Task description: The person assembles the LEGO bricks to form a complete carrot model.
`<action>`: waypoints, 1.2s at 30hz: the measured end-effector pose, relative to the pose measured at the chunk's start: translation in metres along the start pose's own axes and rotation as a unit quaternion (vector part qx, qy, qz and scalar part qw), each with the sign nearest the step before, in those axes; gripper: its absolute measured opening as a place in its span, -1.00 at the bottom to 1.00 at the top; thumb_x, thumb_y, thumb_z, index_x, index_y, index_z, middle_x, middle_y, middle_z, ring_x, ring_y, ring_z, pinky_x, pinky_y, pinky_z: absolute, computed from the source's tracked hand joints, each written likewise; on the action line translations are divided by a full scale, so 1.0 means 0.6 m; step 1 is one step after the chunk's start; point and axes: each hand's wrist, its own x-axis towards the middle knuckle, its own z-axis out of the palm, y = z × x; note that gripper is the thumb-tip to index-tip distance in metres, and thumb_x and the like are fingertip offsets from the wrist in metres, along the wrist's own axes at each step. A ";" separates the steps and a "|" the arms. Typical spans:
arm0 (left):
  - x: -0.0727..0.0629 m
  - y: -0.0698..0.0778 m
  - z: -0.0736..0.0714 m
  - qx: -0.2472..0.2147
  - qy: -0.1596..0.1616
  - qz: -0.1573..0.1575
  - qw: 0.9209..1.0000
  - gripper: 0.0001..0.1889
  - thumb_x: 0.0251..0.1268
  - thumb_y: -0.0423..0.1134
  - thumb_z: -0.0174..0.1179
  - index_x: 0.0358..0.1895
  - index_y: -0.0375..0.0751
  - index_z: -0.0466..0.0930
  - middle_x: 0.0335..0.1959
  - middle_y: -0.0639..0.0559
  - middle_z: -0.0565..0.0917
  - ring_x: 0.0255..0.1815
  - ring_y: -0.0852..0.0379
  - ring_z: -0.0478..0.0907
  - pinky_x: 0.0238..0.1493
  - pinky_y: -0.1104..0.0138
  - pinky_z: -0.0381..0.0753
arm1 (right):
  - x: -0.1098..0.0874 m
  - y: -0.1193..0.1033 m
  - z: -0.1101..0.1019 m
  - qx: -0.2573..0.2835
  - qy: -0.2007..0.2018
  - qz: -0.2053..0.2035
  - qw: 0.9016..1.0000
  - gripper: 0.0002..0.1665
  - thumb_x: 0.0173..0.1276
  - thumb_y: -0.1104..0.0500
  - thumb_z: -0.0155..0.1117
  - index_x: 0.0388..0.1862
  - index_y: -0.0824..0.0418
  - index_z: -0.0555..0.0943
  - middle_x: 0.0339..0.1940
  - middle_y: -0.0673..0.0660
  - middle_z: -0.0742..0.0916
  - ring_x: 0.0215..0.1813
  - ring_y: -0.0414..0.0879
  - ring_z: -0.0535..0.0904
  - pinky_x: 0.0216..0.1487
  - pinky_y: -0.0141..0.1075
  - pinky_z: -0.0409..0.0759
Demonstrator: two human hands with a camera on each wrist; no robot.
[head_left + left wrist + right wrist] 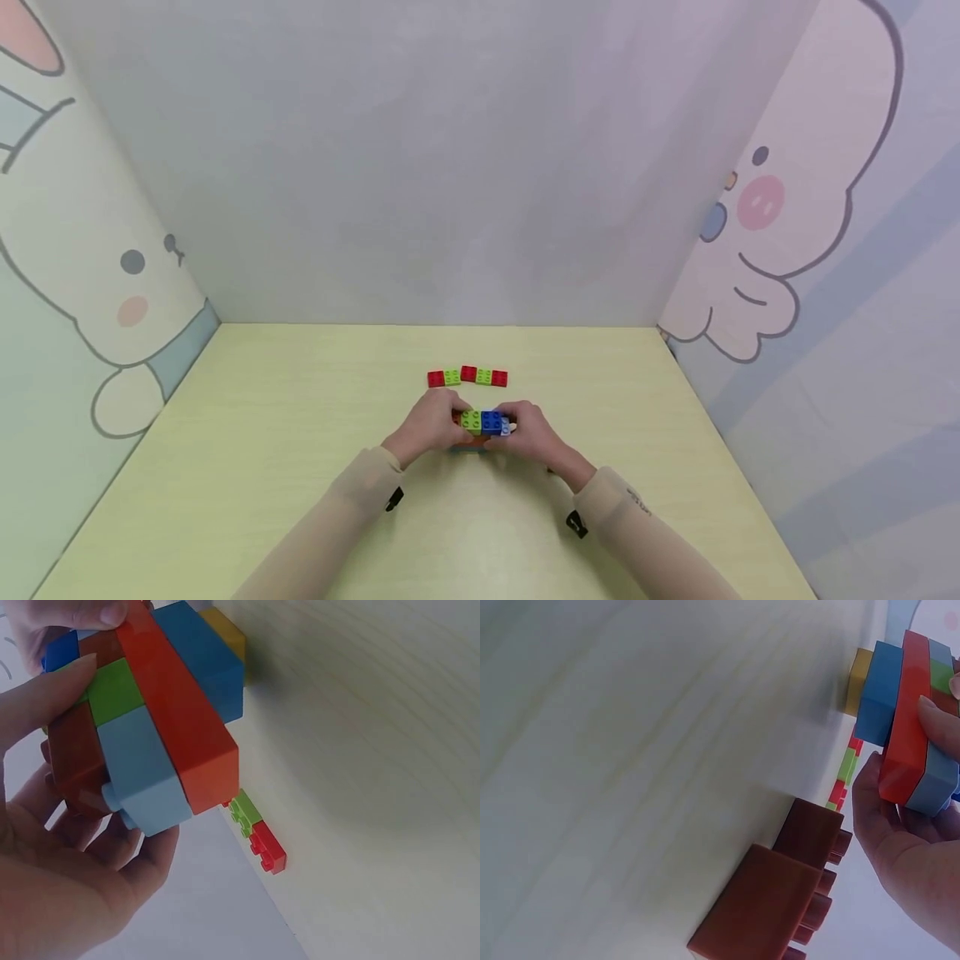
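Note:
Both hands grip a stack of toy building bricks over the middle of the table. My left hand [433,423] holds the left end, thumb on the near side and fingers behind. At the other end, my right hand [536,437] curls round in the same way. Lime [471,421] and dark blue bricks [491,422] top the stack, studs up. Below them, the left wrist view shows a brown brick [79,765], a light blue brick [142,754] and a green brick [115,691] over a long red brick [184,712]. Under that are a blue brick [202,660] and a yellow brick [227,634].
Beyond the hands lies a row of red and lime bricks [483,377], studs up. Two brown bricks [757,900] rest on the table near the right wrist. Cartoon-printed walls [442,167] enclose the pale wooden table [300,375] at the back and sides.

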 end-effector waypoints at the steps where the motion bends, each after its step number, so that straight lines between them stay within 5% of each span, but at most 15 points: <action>1: 0.000 -0.002 0.000 -0.002 -0.001 0.004 1.000 -0.74 -0.08 -0.27 0.50 -0.23 -0.14 0.76 -0.39 0.16 0.54 -0.31 0.12 0.41 -0.27 0.31 0.48 | 0.000 0.001 0.001 0.000 0.000 0.002 1.000 -0.65 0.00 0.15 0.58 -0.22 0.16 0.67 -0.30 -0.04 0.67 -0.25 -0.13 0.56 -0.20 -0.23 0.55; 14: -0.017 -0.046 -0.005 -0.041 0.022 0.058 0.997 -0.64 -0.03 -0.18 0.49 -0.10 -0.10 0.71 -0.22 0.17 0.64 -0.22 0.16 0.47 -0.16 0.25 0.49 | 0.008 -0.006 0.008 -0.010 -0.010 0.004 1.000 -0.60 0.02 0.10 0.57 -0.14 0.14 0.67 -0.25 -0.06 0.66 -0.21 -0.15 0.57 -0.18 -0.26 0.56; 24: -0.020 -0.072 0.005 -0.088 0.047 0.026 0.995 -0.57 -0.11 -0.07 0.53 -0.10 -0.08 0.70 -0.24 0.15 0.63 -0.24 0.15 0.49 -0.21 0.24 0.50 | 0.006 -0.001 0.003 -0.003 -0.013 0.014 1.000 -0.54 0.01 0.10 0.57 -0.09 0.16 0.66 -0.20 -0.03 0.67 -0.16 -0.13 0.57 -0.15 -0.22 0.56; 36: -0.037 -0.113 0.023 -0.144 0.044 0.016 0.989 -0.57 -0.07 -0.20 0.51 -0.05 -0.16 0.67 -0.20 0.07 0.64 -0.26 0.16 0.56 -0.21 0.28 0.58 | 0.000 0.007 0.000 -0.024 -0.015 0.003 1.000 -0.57 0.03 0.15 0.56 -0.10 0.16 0.64 -0.19 -0.02 0.67 -0.15 -0.14 0.58 -0.14 -0.23 0.56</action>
